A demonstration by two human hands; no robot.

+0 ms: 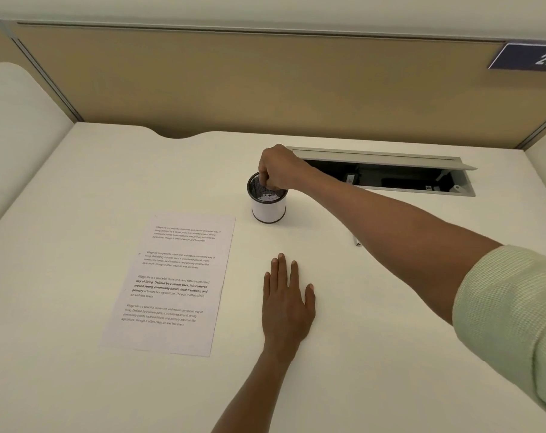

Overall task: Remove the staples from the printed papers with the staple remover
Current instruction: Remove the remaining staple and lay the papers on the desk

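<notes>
Right hand in cylindrical mesh cup, left hand flat

Right hand fingertips hidden inside cup — held item unclear.

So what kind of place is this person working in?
Most likely an office cubicle or a numbered study carrel. A tan partition wall encloses the white desk, a blue number plate reading 214 hangs at the corner, and an open cable hatch is set into the desktop.
</notes>
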